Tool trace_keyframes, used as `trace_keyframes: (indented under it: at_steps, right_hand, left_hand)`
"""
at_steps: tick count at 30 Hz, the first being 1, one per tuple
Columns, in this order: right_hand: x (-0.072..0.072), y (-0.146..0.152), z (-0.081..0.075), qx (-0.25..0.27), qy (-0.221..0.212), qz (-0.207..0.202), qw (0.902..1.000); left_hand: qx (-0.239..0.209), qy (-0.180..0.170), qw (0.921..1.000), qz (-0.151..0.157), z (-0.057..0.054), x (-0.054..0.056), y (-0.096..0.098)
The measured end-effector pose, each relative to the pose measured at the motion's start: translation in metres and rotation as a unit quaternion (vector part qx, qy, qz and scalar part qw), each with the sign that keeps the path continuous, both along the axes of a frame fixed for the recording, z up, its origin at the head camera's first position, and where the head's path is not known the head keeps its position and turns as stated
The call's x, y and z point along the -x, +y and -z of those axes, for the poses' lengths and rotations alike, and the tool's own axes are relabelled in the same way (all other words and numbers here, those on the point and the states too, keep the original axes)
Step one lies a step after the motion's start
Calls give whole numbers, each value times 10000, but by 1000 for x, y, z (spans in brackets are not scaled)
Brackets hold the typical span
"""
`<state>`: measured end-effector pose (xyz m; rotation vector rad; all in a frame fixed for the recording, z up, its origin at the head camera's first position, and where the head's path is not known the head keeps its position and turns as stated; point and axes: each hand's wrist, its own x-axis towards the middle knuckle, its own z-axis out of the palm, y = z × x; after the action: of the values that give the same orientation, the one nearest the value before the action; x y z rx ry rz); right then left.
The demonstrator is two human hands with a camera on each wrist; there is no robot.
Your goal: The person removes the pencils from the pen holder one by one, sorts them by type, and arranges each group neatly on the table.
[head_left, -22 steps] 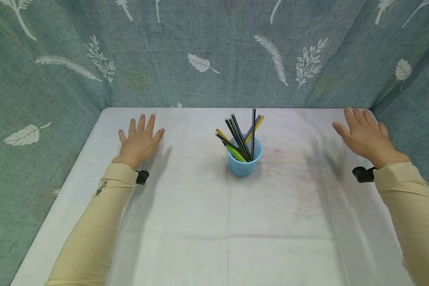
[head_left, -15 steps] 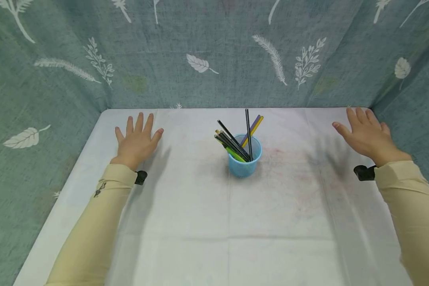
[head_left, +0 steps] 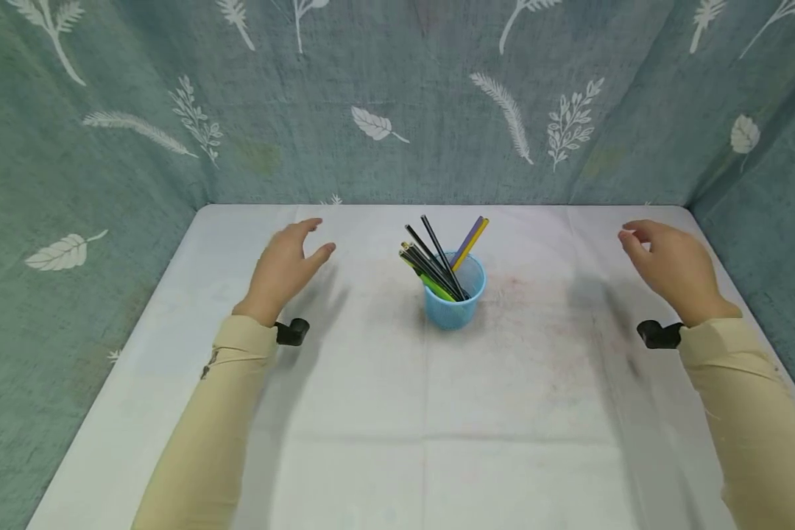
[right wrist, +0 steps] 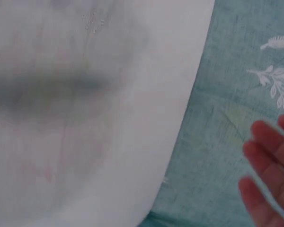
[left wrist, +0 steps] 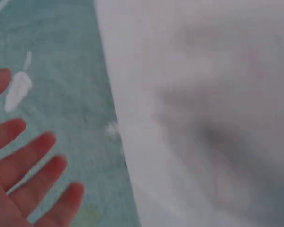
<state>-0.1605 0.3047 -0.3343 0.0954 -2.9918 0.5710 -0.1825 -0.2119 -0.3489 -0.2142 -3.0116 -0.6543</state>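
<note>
A light-blue cup (head_left: 452,316) stands upright at the table's middle in the head view. Several black pencils (head_left: 430,269) lean to its left, along with a green stick-like item (head_left: 437,287). Toward the right lean a purple pencil (head_left: 467,241) and a yellow one (head_left: 475,240). My left hand (head_left: 280,272) hovers left of the cup, thumb and fingers apart and nothing in it; the left wrist view shows its fingers (left wrist: 28,158) spread. Well right of the cup, my right hand (head_left: 679,269) has loosely bent fingers and holds nothing. Its outer fingers are hidden in the head view.
A white cloth (head_left: 371,390) covers the table. Green leaf-patterned fabric (head_left: 411,169) rises behind its back edge and along both sides. A small black device (head_left: 293,332) sits at the left wrist, and another black device (head_left: 659,335) at the right.
Both hands, flat with spread fingers before, have turned inward and bent their fingers. The left has shifted right, toward the cup. A black pencil that stood upright in the cup now leans left.
</note>
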Motion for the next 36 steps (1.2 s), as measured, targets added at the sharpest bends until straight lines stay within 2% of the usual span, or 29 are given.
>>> trace_keyframes:
  at_steps: [3, 6, 7, 8, 9, 10, 11, 13, 14, 15, 16, 18, 19, 21, 22, 25, 27, 30, 32, 34, 36]
  right_hand:
    - [-4, -16, 11, 490, 670, 48, 9965]
    - [-6, -35, 20, 981, 948, 35, 9906]
    - [-7, -42, 23, 1149, 986, 13, 9885]
    - [-7, -49, 26, 1319, 992, 13, 9863]
    - [-7, -56, 29, 1483, 998, -1, 9839]
    - [-8, -63, 32, 1664, 1019, -18, 9808]
    - [-8, -70, 34, 1852, 1035, -37, 9772]
    - [-9, -85, 38, 2233, 1110, -103, 9684]
    - [-10, -93, 41, 2440, 1149, -117, 9629]
    - [-11, -101, 43, 2602, 1212, -205, 9577]
    - [-12, -110, 46, 2725, 1251, -320, 9535]
    - [-15, -126, 50, 2835, 1306, -647, 9478]
    - [-16, -134, 52, 2854, 1319, -829, 9457]
    - [-20, -148, 54, 2870, 1380, -1247, 9397]
    - [-21, -154, 56, 2824, 1415, -1402, 9384]
    - [-22, -166, 58, 2631, 1627, -1622, 9370]
    - [-22, -171, 59, 2352, 1829, -1647, 9403]
    - [-21, -176, 56, 1842, 1986, -1650, 9484]
    - [-19, -179, 52, 1422, 2012, -1664, 9548]
    - [-18, -183, 45, 988, 1992, -1617, 9615]
    - [-17, -187, 39, 610, 1915, -1560, 9671]
  left_hand:
    - [-1175, -71, 9930, 75, 11, -5, 20]
    - [-1882, -219, 9818, 116, 24, -10, 37]
    - [-2190, -365, 9749, 174, 27, -12, 43]
    - [-2587, -576, 9639, 272, 31, -15, 48]
    - [-3038, -822, 9482, 423, 34, -17, 54]
    - [-3484, -1063, 9293, 606, 36, -20, 60]
    - [-3907, -1303, 9077, 804, 38, -23, 66]
    - [-4654, -1791, 8582, 1217, 39, -30, 80]
    - [-4877, -1988, 8385, 1398, 39, -32, 87]
    - [-4986, -2108, 8260, 1570, 39, -35, 93]
    - [-5014, -2191, 8199, 1681, 38, -37, 100]
    - [-5031, -2264, 8129, 1866, 36, -41, 112]
    - [-5008, -2258, 8131, 1925, 36, -42, 117]
    - [-4995, -2182, 8148, 1974, 37, -44, 126]
    - [-4964, -2114, 8182, 1987, 38, -44, 130]
    - [-4889, -2059, 8254, 1932, 40, -44, 141]
    - [-4799, -2093, 8321, 1829, 41, -44, 147]
    - [-4612, -2199, 8463, 1505, 41, -43, 153]
    - [-4624, -2140, 8497, 1359, 41, -42, 155]
    - [-4751, -1988, 8465, 1347, 42, -40, 156]
    - [-4972, -1819, 8361, 1434, 45, -39, 157]
